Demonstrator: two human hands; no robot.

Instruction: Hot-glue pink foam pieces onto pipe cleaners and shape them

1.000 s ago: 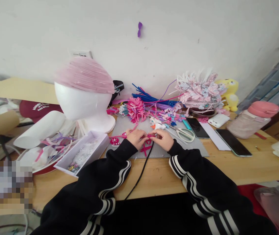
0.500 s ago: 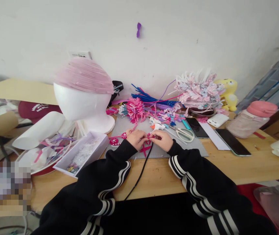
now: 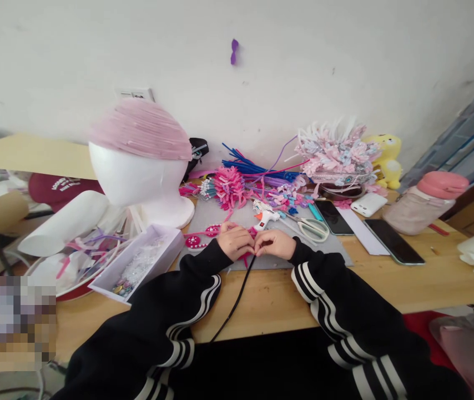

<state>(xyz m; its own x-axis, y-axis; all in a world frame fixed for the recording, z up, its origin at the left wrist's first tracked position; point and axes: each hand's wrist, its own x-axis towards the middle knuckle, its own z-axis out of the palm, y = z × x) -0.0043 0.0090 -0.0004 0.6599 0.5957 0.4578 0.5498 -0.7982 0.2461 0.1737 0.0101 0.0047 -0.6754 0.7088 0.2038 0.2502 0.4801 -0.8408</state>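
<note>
My left hand (image 3: 237,243) and my right hand (image 3: 274,245) meet over a grey mat (image 3: 332,256), fingertips pinched together. Between them is a small magenta pipe cleaner piece, mostly hidden by the fingers. Below the left fingers lies a bit of magenta pipe cleaner (image 3: 245,259). Just beyond the hands rests a white and orange hot glue gun (image 3: 265,218); a black cord (image 3: 237,303) runs from under the fingers to the table's front edge. Red pieces edged with white beads (image 3: 193,242) lie left of my left hand. Scissors (image 3: 312,228) are to the right.
A white mannequin head (image 3: 137,178) with a pink cap and a box of clear beads (image 3: 166,258) stand left. Behind are a pink pipe cleaner flower (image 3: 231,188) and a decorated headpiece (image 3: 332,153). Phones (image 3: 394,241) and a pink-lidded bottle (image 3: 422,203) sit right.
My hands have turned inward and drawn closer together, fingers curling down, so the magenta piece between them is now mostly covered. The glue gun shows more. The view has shifted slightly.
</note>
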